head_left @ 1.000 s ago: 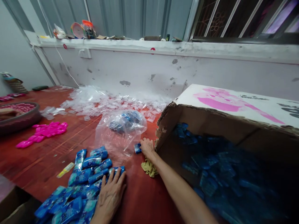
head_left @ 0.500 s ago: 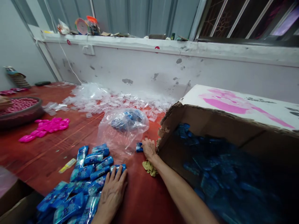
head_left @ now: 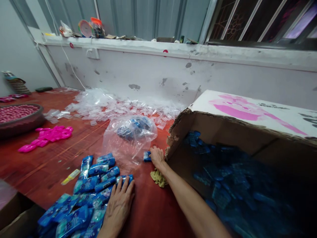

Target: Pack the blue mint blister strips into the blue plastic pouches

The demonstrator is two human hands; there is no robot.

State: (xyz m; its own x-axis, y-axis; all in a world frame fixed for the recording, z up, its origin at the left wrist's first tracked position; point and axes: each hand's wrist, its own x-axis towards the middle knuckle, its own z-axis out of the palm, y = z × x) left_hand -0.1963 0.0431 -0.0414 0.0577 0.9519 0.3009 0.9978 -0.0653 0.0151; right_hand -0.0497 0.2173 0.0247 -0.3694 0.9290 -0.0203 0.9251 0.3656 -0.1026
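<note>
My left hand (head_left: 120,200) lies palm down with its fingers spread, the fingertips resting on a small blue packet (head_left: 128,178) at the right edge of a pile. The rest of that pile, several shiny blue packets (head_left: 86,184), spreads to the left and toward me. Farther off, my right hand (head_left: 157,157) has its fingers bent over the right end of another blue packet (head_left: 147,156) on the red table. Beside that packet stands a clear plastic bag (head_left: 128,145) with blue packets inside. A crumpled yellowish cloth (head_left: 158,178) sits just below my right wrist.
A large cardboard box (head_left: 183,129) with many blue packets inside opens toward me on the right. Clear plastic pieces (head_left: 99,102) cover the table's back. At left are pink pieces (head_left: 47,138), a basin (head_left: 34,116) of pink items and a yellow-and-white tube (head_left: 70,177).
Both hands keep their places on the packets. The view has shifted very slightly. At the far left, another hand over the basin has gone from sight.
</note>
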